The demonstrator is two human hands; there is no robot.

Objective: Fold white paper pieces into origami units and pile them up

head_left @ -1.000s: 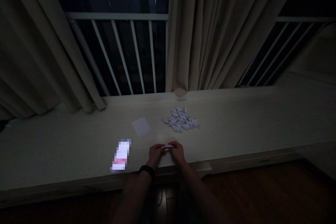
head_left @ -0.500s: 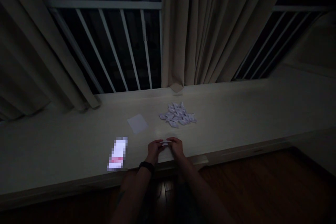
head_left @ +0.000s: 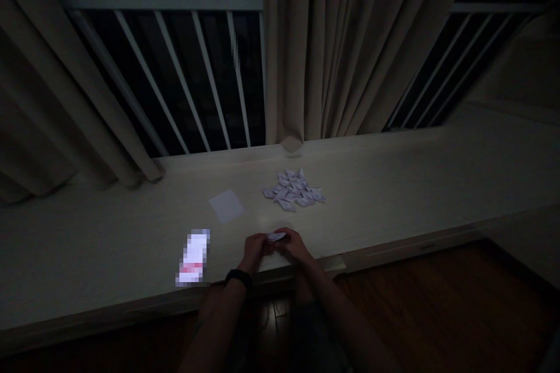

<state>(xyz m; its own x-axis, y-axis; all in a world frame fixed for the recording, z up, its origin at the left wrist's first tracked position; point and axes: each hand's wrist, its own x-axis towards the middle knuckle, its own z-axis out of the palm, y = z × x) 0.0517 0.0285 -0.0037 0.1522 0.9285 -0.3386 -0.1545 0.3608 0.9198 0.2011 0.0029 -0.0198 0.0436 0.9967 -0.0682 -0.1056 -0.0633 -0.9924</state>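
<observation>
Between my two hands, close to the front edge of the sill, is a small folded piece of white paper [head_left: 276,237]. My left hand [head_left: 255,249], with a dark band on its wrist, pinches the paper's left end. On the other end, the fingers of my right hand [head_left: 294,244] are closed. Just beyond my hands lies a heap of folded paper pieces [head_left: 294,189], several of them, pointed in shape. A flat square sheet of paper [head_left: 226,206] rests to the left of the heap.
A lit, blurred-out phone-like rectangle [head_left: 193,257] lies left of my hands on the pale window sill [head_left: 394,186]. Beige curtains [head_left: 301,58] hang behind it, with a white railing [head_left: 166,3] at the dark window. Below the sill's edge is a wooden floor [head_left: 415,303].
The folded paper has turned in my fingers and more of its face shows now. My hands stay together at nearly the same spot; the whole view has shifted slightly.
</observation>
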